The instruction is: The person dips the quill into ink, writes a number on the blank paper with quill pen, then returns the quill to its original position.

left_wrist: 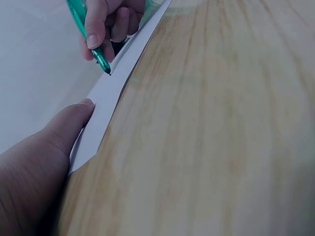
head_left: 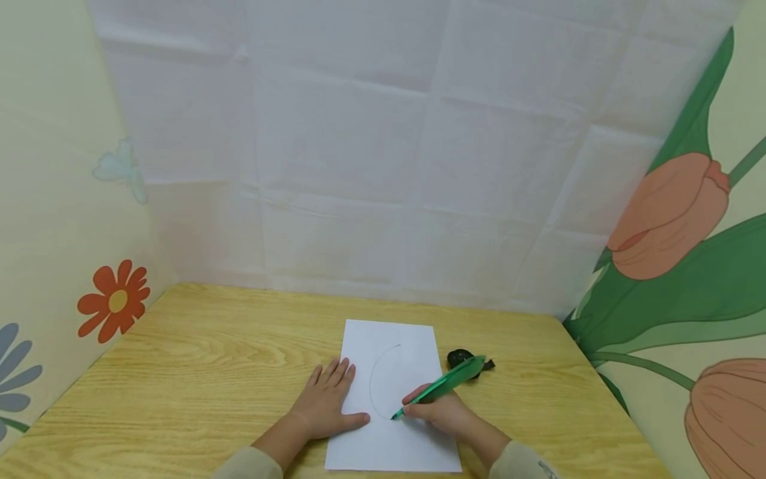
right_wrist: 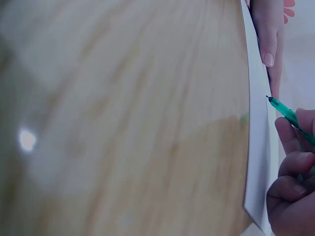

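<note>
A white sheet of paper [head_left: 391, 449] lies on the wooden table with a thin curved line [head_left: 370, 386] drawn on it, bowed to the left. My left hand [head_left: 323, 406] rests flat across the paper's left edge, fingers spread and thumb on the sheet. The right hand [head_left: 445, 412] pinches a green pen [head_left: 449, 380], tilted up to the right, with its dark tip at the lower end of the curve. In the left wrist view the pen [left_wrist: 101, 60] shows between thumb and fingers. The right wrist view shows the pen tip near the paper [right_wrist: 256, 147] and the curled fingers.
A small black object [head_left: 461, 358] lies on the table [head_left: 209, 372] just right of the paper, partly behind the pen; its kind is unclear. A creased white cloth [head_left: 359, 166] hangs behind the table. Flower-patterned panels [head_left: 670, 219] stand at both sides.
</note>
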{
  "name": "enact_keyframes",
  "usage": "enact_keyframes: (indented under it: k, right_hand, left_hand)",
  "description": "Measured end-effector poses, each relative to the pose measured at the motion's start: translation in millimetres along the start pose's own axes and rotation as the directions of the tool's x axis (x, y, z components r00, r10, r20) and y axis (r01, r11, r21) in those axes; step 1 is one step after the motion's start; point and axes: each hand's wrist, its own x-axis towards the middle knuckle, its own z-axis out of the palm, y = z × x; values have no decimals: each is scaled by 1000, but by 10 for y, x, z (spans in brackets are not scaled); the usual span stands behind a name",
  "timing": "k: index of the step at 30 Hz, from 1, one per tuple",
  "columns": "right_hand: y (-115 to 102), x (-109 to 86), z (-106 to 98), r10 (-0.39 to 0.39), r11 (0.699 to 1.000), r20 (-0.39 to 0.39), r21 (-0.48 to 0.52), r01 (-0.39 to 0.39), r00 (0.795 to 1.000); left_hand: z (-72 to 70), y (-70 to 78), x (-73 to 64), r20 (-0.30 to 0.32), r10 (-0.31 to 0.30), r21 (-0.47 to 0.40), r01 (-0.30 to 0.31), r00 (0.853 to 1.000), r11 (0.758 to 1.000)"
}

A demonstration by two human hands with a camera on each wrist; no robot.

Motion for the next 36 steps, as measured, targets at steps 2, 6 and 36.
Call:
enact_keyframes:
  k: [2,6,36]
  right_hand:
    - [9,6,-10,-3,1000,0,1,3,1000]
    - [23,9,-30,-10,1000,-7,-2,10,1000]
    - [87,-11,-120,0,1000,-34,-30,-1,999]
  left_hand:
    - [-9,8,-8,2,0,3,0,1000,1000]
    - [-15,3,-7,1,2,1,-2,1000,1000]
    - [2,-10,0,9,2,10,-2,1000,1000]
